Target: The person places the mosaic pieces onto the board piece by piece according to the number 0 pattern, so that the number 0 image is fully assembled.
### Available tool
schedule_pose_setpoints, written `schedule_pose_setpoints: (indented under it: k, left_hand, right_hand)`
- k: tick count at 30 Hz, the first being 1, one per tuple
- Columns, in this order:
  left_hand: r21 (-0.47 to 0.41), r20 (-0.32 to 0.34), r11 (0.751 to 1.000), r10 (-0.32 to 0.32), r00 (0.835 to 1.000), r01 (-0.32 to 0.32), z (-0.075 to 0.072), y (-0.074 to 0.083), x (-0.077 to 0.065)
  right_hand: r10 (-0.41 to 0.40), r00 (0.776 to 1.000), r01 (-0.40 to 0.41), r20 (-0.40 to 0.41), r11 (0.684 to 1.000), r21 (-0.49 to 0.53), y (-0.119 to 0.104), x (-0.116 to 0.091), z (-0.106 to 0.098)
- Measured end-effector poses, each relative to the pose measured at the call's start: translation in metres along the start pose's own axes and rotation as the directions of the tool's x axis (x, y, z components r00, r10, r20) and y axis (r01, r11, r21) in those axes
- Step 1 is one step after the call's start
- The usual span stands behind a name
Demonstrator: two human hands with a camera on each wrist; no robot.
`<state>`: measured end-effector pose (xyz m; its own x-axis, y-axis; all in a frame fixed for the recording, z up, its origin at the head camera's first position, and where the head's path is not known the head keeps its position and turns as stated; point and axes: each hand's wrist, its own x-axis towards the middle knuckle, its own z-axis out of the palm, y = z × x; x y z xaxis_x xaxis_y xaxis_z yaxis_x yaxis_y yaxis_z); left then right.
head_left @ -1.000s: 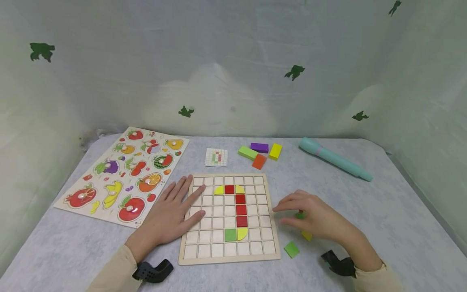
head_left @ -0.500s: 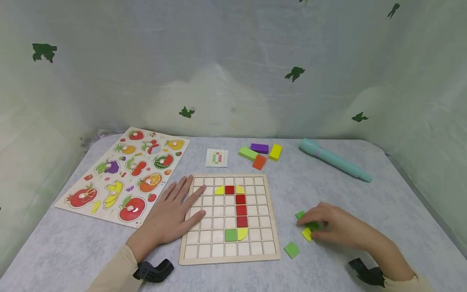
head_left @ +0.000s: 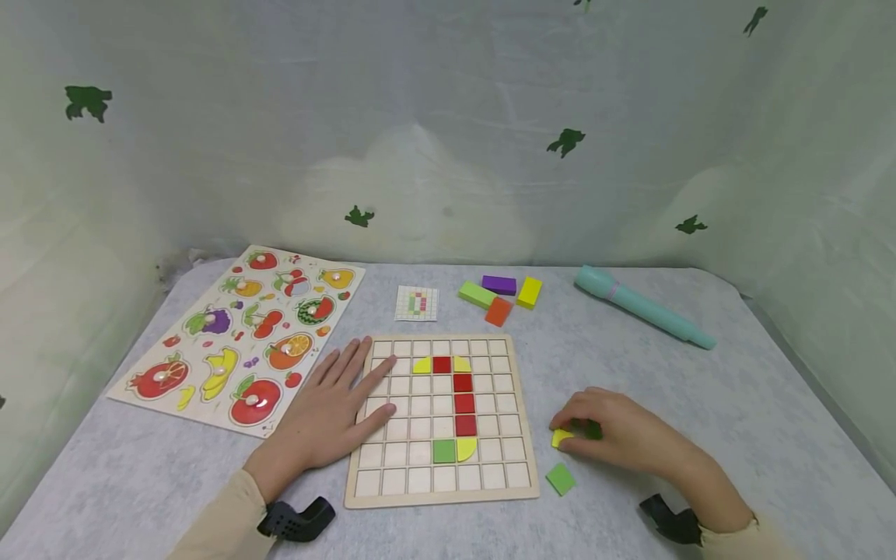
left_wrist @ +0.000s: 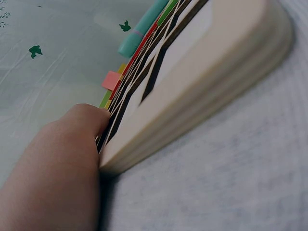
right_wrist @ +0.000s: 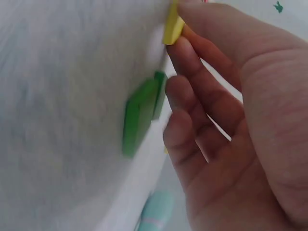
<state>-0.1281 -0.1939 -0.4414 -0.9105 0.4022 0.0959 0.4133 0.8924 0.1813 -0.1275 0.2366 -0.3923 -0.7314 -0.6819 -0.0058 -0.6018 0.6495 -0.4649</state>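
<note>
My left hand [head_left: 325,412] lies spread over the left edge of a wooden grid board [head_left: 441,500], fingers straight, thumb on the squares. Set in the board are several red square tiles [head_left: 464,404], rounded yellow tiles [head_left: 466,449] and a green square tile [head_left: 444,451]. To the right of the board, my right hand [head_left: 619,432] pinches a small yellow tile [right_wrist: 172,26] between thumb and fingertips. Just beyond its curled fingers, green tiles [right_wrist: 139,115] lie on the table, partly hidden by the hand in the head view. A loose green square tile [head_left: 561,479] lies nearer the front.
A fruit puzzle board [head_left: 238,342] lies at the left. Behind the grid board are a small pattern card [head_left: 416,303] and purple [head_left: 499,285], yellow [head_left: 529,292], light green [head_left: 477,294] and orange [head_left: 498,311] blocks. A turquoise tube [head_left: 644,307] lies at the back right.
My right hand first moved right, away from the board, to the loose tiles. It has taken the yellow tile and shifted back left with it. The left hand has stayed still.
</note>
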Motion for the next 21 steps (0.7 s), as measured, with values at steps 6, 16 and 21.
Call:
schedule_pose_setpoints:
  k: [6, 16, 21]
  left_hand:
    - [0.005, 0.013, 1.000, -0.005, 1.000, 0.005, -0.001, 0.000, 0.000]
    - [0.006, 0.005, 1.000, 0.001, 1.000, -0.001, -0.001, 0.000, 0.001]
    - [0.000, 0.007, 1.000, 0.000, 1.000, 0.000, -0.001, 0.000, 0.000]
  right_hand:
    - [0.079, 0.994, -0.088, -0.082, 0.990, -0.113, -0.008, 0.010, 0.007]
    - [0.025, 0.999, -0.023, 0.048, 0.999, -0.039, -0.005, 0.009, -0.002]
    - [0.029, 0.998, -0.028, 0.049, 0.999, -0.039, -0.010, 0.014, -0.004]
